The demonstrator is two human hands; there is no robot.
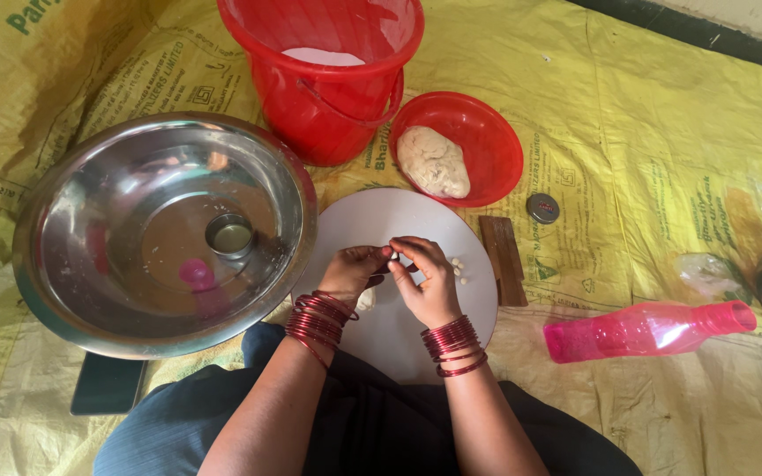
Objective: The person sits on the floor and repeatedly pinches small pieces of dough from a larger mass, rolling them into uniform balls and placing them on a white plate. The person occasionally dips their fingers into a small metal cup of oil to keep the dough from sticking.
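i keep both hands over the round white board (372,220), which i use as my landmark. my left hand (354,271) and right hand (427,280) meet at the fingertips above the board's middle, pinched together on a small bit of dough (393,256) that barely shows between them. i judge the step to be shaping a little piece, so a light, even pinch and a slow roll between the fingertips should keep it round rather than smeared. a few finished small dough pellets (459,267) lie on the board just right of my right hand; a pale lump peeks out under my left wrist, too hidden to name.

just beyond the board's far right edge sits a red bowl (500,132) holding a lump of dough (434,161). directly beyond the board stands a red bucket (310,97); something pale shows low inside, i cannot tell what. touching the board's left edge is a wide steel basin (63,220), with a small steel cup (230,234) and a pink round thing (197,273) inside. a brown wooden block (503,260) lies at the board's right edge, a small round metal lid (542,208) just past it. a pink plastic bottle (646,330) lies on its side well right of the board.
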